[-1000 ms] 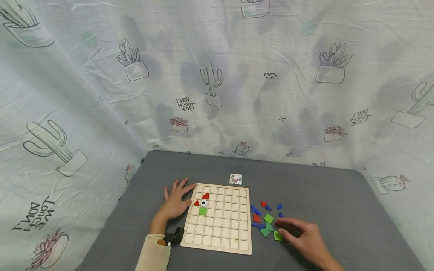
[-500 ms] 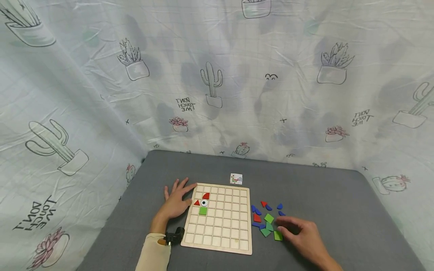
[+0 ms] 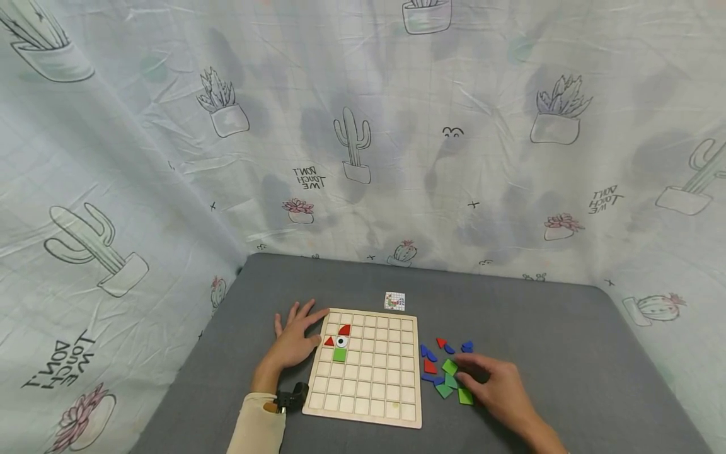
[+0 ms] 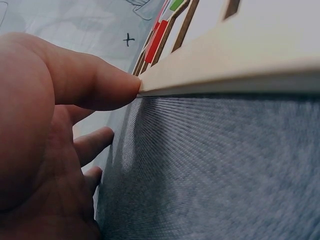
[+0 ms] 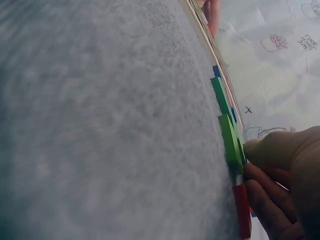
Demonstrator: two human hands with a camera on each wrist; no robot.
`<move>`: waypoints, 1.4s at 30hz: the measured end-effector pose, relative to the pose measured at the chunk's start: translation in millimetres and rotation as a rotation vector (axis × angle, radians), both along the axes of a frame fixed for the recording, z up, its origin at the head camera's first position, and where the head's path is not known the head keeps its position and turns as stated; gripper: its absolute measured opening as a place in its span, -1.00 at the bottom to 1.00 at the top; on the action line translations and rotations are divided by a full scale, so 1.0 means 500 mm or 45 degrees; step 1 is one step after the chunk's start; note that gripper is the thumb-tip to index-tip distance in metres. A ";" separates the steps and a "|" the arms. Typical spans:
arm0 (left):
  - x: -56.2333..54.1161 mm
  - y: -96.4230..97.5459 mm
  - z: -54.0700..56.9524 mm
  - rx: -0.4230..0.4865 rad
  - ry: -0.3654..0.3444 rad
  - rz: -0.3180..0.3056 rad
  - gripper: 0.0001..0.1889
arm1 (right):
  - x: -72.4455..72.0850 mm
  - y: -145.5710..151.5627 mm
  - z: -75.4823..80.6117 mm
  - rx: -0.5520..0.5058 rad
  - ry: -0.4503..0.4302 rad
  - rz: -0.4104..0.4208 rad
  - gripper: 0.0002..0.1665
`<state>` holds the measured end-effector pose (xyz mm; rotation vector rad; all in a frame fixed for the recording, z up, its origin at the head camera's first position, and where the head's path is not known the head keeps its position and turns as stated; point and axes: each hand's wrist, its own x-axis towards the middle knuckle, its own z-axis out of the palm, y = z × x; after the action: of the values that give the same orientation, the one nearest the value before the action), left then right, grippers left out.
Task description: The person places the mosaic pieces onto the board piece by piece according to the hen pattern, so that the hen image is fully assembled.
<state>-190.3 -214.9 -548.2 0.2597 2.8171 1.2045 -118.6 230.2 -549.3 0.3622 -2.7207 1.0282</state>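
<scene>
Several green pieces [image 3: 450,380] lie beside right fingers [image 3: 478,361]; left fingers [image 3: 315,315] touch board [image 3: 375,388].

The printed card [image 3: 394,301], one o'clock from the wooden grid board [image 3: 363,372], is too small to read. Head view crops the beige sleeve [image 3: 258,424] at seven o'clock; right-wrist view crops the right hand [image 5: 300,172] at four.
</scene>
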 end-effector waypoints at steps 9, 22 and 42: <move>0.000 0.000 0.000 -0.002 0.004 0.012 -0.35 | -0.014 -0.013 -0.005 0.059 0.135 0.062 -0.56; -0.001 -0.001 -0.001 -0.009 -0.006 0.006 -0.35 | -0.022 -0.024 -0.002 0.094 0.123 -0.020 -0.57; 0.001 -0.002 0.003 -0.006 0.000 -0.001 -0.36 | -0.019 -0.024 0.000 0.126 0.184 0.008 -0.52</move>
<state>-190.0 -215.7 -546.9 0.2603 2.8192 1.1981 -127.9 218.0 -549.4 0.4441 -2.6480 0.8363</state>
